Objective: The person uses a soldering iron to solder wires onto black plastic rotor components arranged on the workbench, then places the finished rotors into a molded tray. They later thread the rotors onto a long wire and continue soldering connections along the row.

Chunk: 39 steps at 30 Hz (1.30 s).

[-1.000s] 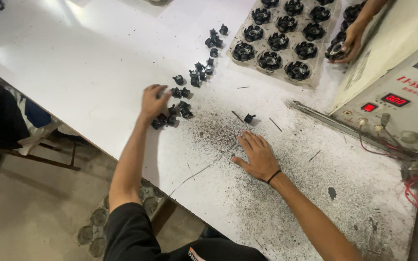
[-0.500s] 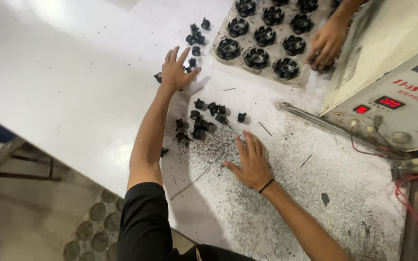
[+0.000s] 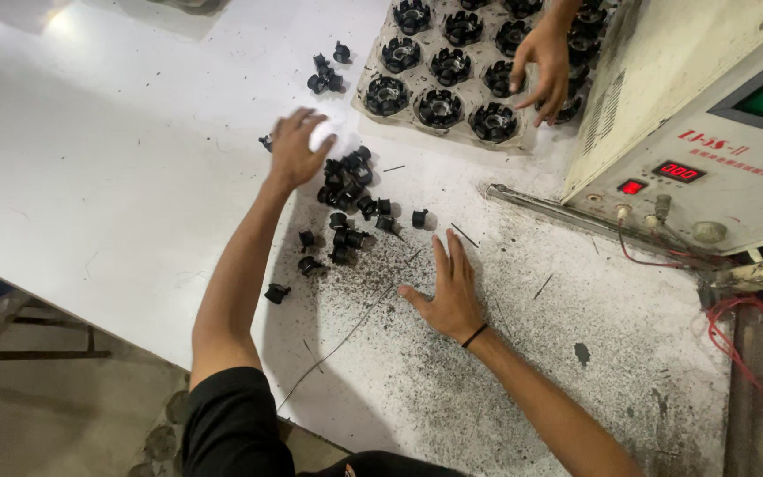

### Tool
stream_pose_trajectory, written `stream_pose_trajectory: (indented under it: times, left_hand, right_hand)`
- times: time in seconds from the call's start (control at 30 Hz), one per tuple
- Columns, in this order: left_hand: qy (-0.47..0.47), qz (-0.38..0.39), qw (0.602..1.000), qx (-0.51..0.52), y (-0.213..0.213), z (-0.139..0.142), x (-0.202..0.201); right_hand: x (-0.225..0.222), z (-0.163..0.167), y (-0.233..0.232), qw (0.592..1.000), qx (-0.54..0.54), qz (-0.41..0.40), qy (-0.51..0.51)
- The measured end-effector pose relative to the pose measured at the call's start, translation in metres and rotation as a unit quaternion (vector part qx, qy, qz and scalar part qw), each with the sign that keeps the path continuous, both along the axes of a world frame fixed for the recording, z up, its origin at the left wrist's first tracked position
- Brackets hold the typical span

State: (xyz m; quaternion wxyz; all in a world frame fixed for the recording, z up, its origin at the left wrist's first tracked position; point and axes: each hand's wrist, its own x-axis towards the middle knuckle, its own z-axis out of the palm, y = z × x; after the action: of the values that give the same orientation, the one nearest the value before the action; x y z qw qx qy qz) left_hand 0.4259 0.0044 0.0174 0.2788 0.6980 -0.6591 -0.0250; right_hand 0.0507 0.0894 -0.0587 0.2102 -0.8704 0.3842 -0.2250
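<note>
Counter (image 3: 117, 177): I see a broad white top filling most of my view, clean at 9 and 10 o'clock, covered in dark grit and thin wire offcuts from the centre out to 4 o'clock
Machine (image 3: 708, 150): a cream box with a slanted front at 2 o'clock, with two small red lit readouts, a green panel at the edge, and red wires trailing down at 3 o'clock
Tray (image 3: 373, 110): a pale moulded tray at 12 o'clock, standing on the counter against the machine, with black round finned parts seated in its pockets
Co-worker's hand (image 3: 542, 64): comes in from 1 o'clock, fingers spread down on the tray's right pockets
Left hand (image 3: 296, 148): my arm runs up from 6 o'clock; the hand hovers at about 11 o'clock of centre, just left of the pile, its grip loose and half curled, and I cannot tell whether anything sits inside it
Right hand (image 3: 449, 296): lies flat on the gritty patch just right of centre, grip wide with fingers splayed, holding nothing, a dark band on the wrist
Small black parts (image 3: 351, 199): the main pile is at the centre, between my two hands, with strays toward 7 o'clock
Second cluster (image 3: 327, 75): a few more black parts at 12 o'clock, just left of the tray
</note>
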Motion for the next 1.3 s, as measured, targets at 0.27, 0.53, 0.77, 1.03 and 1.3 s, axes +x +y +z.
stream_pose_trajectory:
  times: [0.27, 0.53, 0.77, 1.03, 1.3]
  left_hand:
    - [0.120, -0.088, 0.981, 0.127, 0.080, -0.021, -0.038]
    - [0.046, 0.127, 0.981, 0.143, 0.235, -0.009, -0.073]
    - [0.015, 0.132, 0.989, 0.063, 0.169, -0.042, -0.104]
    - [0.010, 0.045, 0.999, 0.012, 0.112, -0.049, -0.182]
    - [0.002, -0.113, 0.993, -0.042, 0.096, -0.059, -0.357]
  right_hand:
    - [0.064, 0.016, -0.062, 0.999, 0.021, -0.018, 0.020]
    - [0.136, 0.062, -0.110, 0.987, -0.027, 0.143, 0.067]
    - [0.174, 0.094, -0.090, 0.950, -0.090, 0.230, 0.189]
    - [0.071, 0.080, -0.087, 0.974, -0.133, 0.129, 0.133]
    - [-0.129, 0.053, -0.070, 0.979, -0.142, -0.014, 0.147]
